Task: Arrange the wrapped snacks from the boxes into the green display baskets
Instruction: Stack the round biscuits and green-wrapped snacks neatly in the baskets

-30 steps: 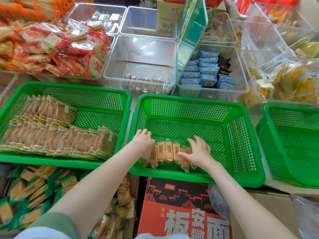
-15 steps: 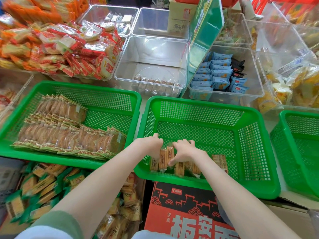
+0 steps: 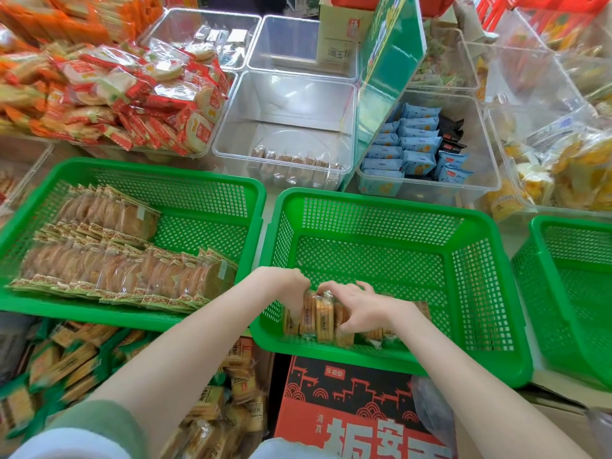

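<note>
The desk is crowded at the back with clear plastic bins (image 3: 284, 127) of wrapped sweets and biscuits, and 3 green baskets sit along its near edge. The left basket (image 3: 159, 170) already carries 2 rows of round crackers (image 3: 132, 270). The right basket (image 3: 569, 226) shows only bare mesh in the part that is visible. The middle basket (image 3: 390, 207) holds a short row of cracker packs (image 3: 323, 314) standing on edge against its near wall, toward the near-left corner.

Both hands are on that row. The left hand (image 3: 284, 283) curls its grip down over the row's left end, with the fingertips hidden behind the packs. The right hand (image 3: 357, 303) closes its grip over the tops of the packs beside it, thumb pointing toward the left hand. The 2 hands nearly touch, with the packs pinched between them. A few more packs lie lower, partly under the right wrist.

The row's long axis runs left to right along the near wall, so it looks as if the hands are squaring it up. The free space lies to the right of the row, on the right hand's side. The open box of similar packs (image 3: 238, 389) sits below the desk edge, nearer the left hand, beside a red carton (image 3: 347, 409). Any refill would probably come up from there and over the near rim.
</note>
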{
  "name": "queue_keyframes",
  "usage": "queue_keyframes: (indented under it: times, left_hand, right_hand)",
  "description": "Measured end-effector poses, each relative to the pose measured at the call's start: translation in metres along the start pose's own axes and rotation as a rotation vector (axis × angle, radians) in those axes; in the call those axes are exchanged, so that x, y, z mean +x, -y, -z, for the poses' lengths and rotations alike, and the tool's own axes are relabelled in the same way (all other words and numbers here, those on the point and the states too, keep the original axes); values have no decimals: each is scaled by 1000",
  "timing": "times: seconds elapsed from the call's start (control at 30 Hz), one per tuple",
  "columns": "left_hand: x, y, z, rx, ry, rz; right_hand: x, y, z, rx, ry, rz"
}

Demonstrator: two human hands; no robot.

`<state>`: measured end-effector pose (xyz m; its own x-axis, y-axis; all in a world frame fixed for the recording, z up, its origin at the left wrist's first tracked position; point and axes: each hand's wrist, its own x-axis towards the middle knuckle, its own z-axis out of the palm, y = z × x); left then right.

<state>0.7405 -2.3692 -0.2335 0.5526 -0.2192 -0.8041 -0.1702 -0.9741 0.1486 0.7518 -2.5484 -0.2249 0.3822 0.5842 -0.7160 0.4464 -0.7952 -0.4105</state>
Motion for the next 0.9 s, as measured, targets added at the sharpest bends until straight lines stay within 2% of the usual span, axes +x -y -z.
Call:
queue_keyframes:
  times: [0.1, 0.2, 0.3, 0.43, 0.53, 0.73, 0.9]
  left_hand:
    - [1, 0, -4, -19, -40, -17]
    - [2, -1, -8, -37, -80, -27]
    - [-1, -2, -14, -23, -161, -43]
    - [-12, -1, -24, -7, -387, -91]
    - [-20, 0, -36, 107, -568, -150]
    - [-25, -1, -45, 251, -473, -135]
    - [-18, -5, -27, 331, -437, -127]
  right_hand:
    - [1, 0, -1, -32, -17, 12]
    - [10, -3, -8, -90, -123, 44]
    - [12, -6, -16, -37, -203, 77]
    - [6, -5, -25, -1, -288, 131]
    - [2, -9, -34, -29, -345, 179]
    - [3, -1, -38, 169, -283, 127]
    - [11, 9, -18, 76, -160, -29]
